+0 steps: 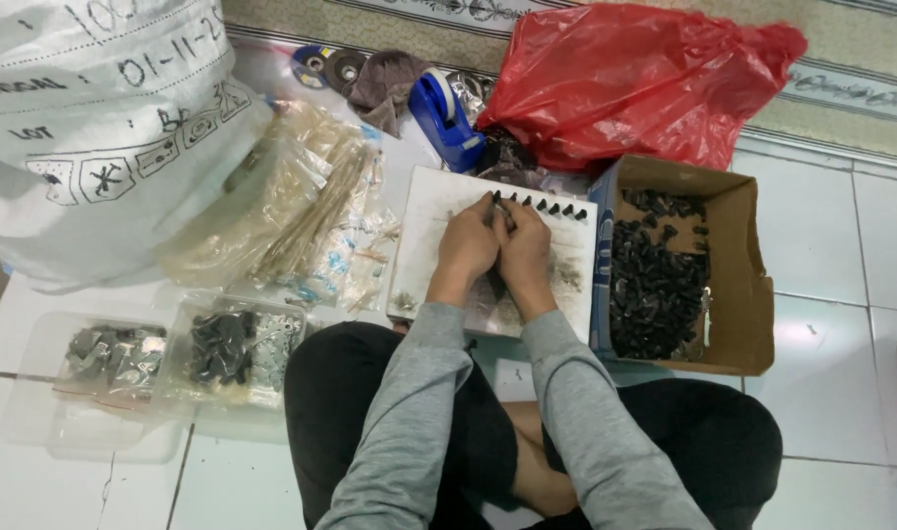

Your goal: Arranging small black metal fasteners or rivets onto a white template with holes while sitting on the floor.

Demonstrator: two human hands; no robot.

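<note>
Here, left hand (466, 245) and right hand (523, 247) pressed together, pinching small black piece (497, 199) over white board (447, 196); exact grip hidden behind knuckles. Row of black pieces (552, 207) just right. Cardboard box (753, 294) of black parts right; blue tape dispenser (447, 123), red bag (635, 79) far. White tiled floor (841, 412).

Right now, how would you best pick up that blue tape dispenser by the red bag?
Probably by the arched blue body of the tape dispenser, coming from above with fingers on its two flat sides. It stands upright on the floor, and the red bag crowds its right side.
</note>
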